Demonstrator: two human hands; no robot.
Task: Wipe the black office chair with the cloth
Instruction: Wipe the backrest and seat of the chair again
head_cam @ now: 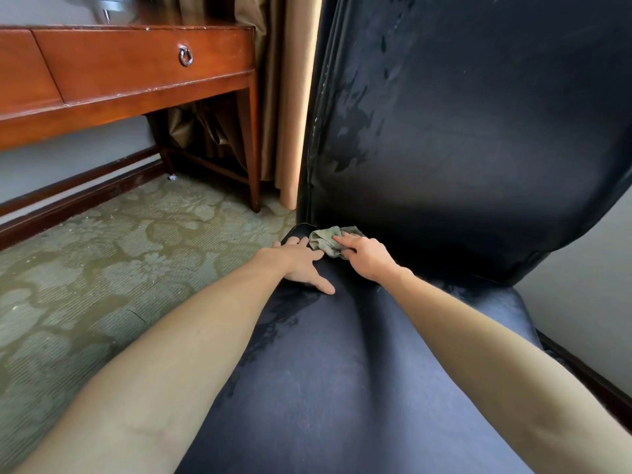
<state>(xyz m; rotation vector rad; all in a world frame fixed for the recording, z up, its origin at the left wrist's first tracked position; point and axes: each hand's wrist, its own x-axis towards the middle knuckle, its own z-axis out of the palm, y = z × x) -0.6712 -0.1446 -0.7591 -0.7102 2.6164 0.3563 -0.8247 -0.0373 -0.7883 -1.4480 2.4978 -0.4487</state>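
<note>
The right hand (367, 258) pinches a crumpled grey-green cloth (330, 241) into the back left corner of the black upholstered office chair (461, 138), where seat meets backrest. The left hand (301, 265), fingers spread, braces the seat. Best to press firmly along that crease.

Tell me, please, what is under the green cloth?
The cloth lies on the black chair's seat, at its back corner below the backrest. The right hand holds it there. The patch of seat beneath is covered, so its state cannot be seen.
</note>
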